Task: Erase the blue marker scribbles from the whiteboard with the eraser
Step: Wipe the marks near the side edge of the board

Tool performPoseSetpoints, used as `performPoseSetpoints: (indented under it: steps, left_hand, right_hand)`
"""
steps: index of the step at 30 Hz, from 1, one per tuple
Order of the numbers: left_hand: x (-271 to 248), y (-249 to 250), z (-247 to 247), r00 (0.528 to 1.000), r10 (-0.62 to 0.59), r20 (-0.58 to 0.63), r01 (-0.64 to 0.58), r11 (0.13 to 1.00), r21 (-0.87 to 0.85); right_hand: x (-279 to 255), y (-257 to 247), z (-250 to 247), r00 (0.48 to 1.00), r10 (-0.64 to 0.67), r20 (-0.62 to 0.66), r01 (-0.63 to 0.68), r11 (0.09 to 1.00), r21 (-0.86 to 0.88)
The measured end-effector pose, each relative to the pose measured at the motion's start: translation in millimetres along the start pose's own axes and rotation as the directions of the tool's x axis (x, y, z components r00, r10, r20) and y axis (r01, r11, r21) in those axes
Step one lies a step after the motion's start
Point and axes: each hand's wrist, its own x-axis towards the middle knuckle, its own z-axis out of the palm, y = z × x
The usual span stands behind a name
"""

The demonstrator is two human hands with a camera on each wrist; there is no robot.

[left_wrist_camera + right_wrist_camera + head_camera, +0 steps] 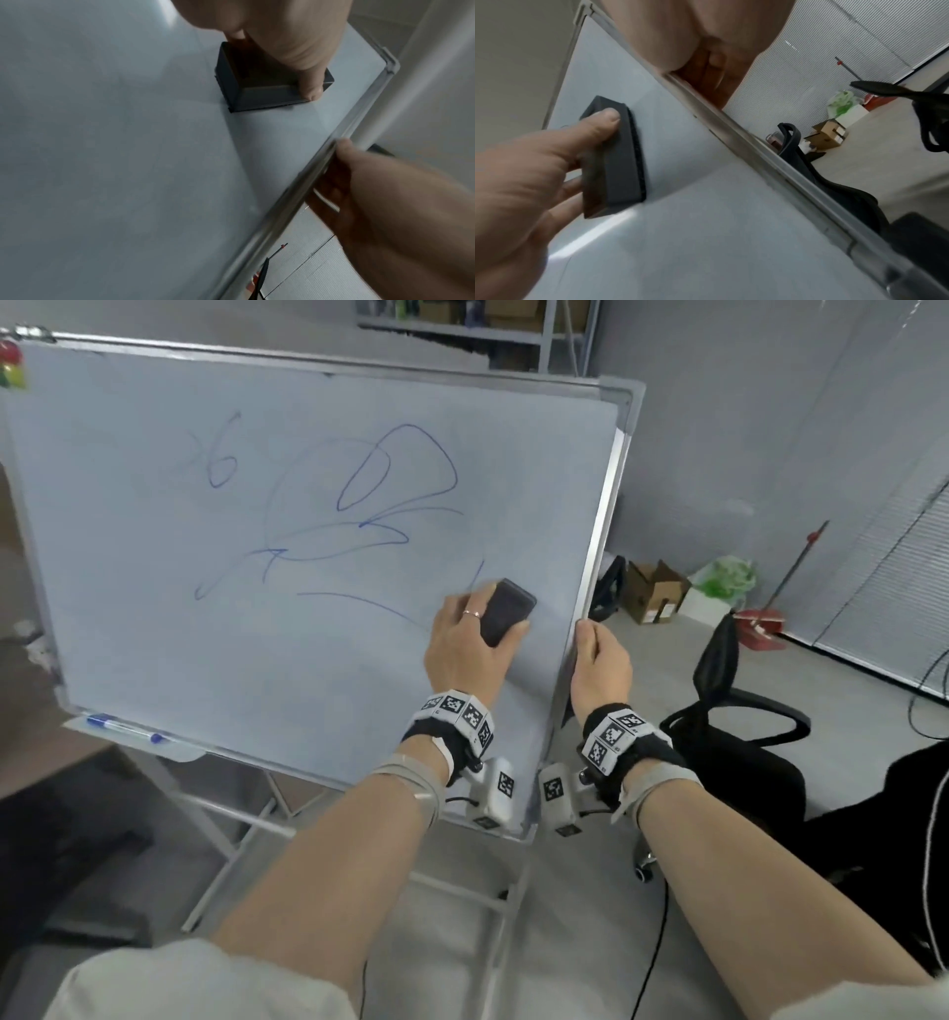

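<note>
The whiteboard stands tilted on a metal stand, with blue scribbles across its middle and a long blue line running toward the lower right. My left hand grips a dark grey eraser and presses it flat on the board at the right end of that line. In the left wrist view the eraser sits under my thumb and fingers. My right hand grips the board's right metal frame, thumb in front and fingers behind. The right wrist view shows the eraser close to that frame.
A blue marker lies in the tray at the board's lower left, and coloured magnets sit at its top left corner. A black office chair stands right of the board. A cardboard box, a green bag and a red dustpan lie beyond.
</note>
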Motion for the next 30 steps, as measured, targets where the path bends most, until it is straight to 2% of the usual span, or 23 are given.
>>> performPoseSetpoints:
  steps: [5, 12, 18, 22, 26, 30]
  left_hand:
    - [31, -3, -4, 1.0, -0.029, -0.005, 0.029, 0.999, -0.046]
    - [58, -42, -19, 0.998, -0.03, -0.047, 0.024, 0.994, -0.109]
    - [73, -41, -18, 0.998, -0.054, -0.046, 0.044, 0.982, -0.185]
    - [59, -25, -11, 1.0, -0.007, -0.015, 0.004, 0.984, -0.179]
    - [37, -6, 8, 0.993, 0.067, 0.094, -0.046, 0.977, -0.21]
    - [27, 3, 19, 0.994, 0.08, 0.073, -0.066, 0.981, -0.185]
  right_hand:
    - [-4, -12, 10, 0.995, 0.072, -0.071, -0.076, 0.995, -0.058]
    - [-6, -21, 51, 0.964, 0.111, -0.242, -0.131, 0.989, -0.068]
    - [2, -24, 38, 0.984, 0.12, -0.128, -0.138, 0.981, -0.137]
    - [-3, -18, 29, 0.982, 0.107, -0.157, -0.124, 0.987, -0.1]
    - [-9, -12, 24, 0.994, 0.044, -0.105, -0.053, 0.995, -0.087]
    - [-4, -8, 21, 0.996, 0.04, -0.084, -0.048, 0.995, -0.093]
